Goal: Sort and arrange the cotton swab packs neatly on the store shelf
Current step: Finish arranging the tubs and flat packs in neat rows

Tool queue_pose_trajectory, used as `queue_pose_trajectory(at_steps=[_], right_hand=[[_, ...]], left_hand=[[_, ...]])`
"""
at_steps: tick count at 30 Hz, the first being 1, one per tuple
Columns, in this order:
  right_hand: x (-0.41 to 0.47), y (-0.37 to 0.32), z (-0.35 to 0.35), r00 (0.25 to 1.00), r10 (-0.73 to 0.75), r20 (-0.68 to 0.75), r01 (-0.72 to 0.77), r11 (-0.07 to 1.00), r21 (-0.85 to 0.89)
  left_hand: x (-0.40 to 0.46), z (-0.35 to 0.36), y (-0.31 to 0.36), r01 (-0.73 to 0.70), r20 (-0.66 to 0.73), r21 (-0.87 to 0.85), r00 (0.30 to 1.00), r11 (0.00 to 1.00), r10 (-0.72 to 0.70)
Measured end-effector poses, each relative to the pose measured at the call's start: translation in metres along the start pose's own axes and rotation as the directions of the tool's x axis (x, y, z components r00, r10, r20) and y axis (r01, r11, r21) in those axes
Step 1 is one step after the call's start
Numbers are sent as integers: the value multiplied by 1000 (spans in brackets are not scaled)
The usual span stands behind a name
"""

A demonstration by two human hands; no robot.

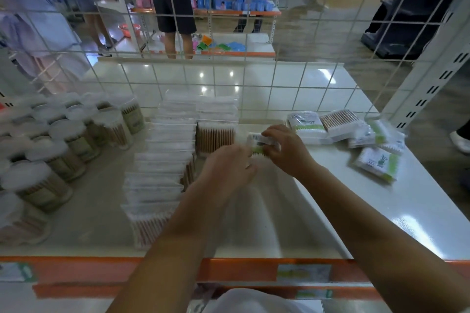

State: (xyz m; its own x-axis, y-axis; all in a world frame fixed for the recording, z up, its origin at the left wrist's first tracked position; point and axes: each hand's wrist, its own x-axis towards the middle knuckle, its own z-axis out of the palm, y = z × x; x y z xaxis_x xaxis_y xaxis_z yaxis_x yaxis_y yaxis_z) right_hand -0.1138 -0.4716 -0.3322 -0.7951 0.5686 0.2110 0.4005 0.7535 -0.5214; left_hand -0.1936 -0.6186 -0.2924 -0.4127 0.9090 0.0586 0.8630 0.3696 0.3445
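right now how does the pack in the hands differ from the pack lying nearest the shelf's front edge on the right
The held pack is off the shelf, gripped by the right hand with the left hand at its end; the loose pack lies flat on the shelf, untouched. The held pack shows a barcode label; the loose pack shows a green printed face. Both are clear wrapped packs of white swabs with green.

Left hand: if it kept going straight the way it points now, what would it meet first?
Probably the green-edged swab pack that the right hand grips; the left hand already reaches its near end. Beyond that lies the upright row of wooden-stick packs, though depth is hard to judge.
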Motion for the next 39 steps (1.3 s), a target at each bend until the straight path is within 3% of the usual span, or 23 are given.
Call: queue_pose_trajectory(at_steps=[5, 9, 19, 27, 30, 34, 39], right_hand=[[9, 0, -1, 984, 77, 163, -71, 997, -44], [7, 5, 2, 974, 122, 191, -121, 993, -13], [-13, -1, 3, 998, -11, -70, 17, 996, 88], [-28, -10, -15, 980, 65, -187, 10, 927, 374], [-37, -22, -30, 974, 94, -208, 17, 878, 479], [-49, -38, -48, 967, 102, -235, 61, 799, 599], [-58, -52, -56, 964, 87, -252, 120, 703, 701]], left_hand=[[1, 4, -2, 3, 181, 0, 983, 1000, -3], [1, 0, -2, 1, 160, 8, 987, 1000, -2], [-5, 2, -3, -19, 94, 66, 995, 998, 13], [-11, -4, 3, 0, -183, -293, 982, 956, -56], [-14, -2, 8, -32, -214, -484, 973, 874, -83], [-20, 2, 8, -28, -140, -761, 982, 648, -122], [-24, -2, 9, -16, -92, -930, 977, 367, -193]])
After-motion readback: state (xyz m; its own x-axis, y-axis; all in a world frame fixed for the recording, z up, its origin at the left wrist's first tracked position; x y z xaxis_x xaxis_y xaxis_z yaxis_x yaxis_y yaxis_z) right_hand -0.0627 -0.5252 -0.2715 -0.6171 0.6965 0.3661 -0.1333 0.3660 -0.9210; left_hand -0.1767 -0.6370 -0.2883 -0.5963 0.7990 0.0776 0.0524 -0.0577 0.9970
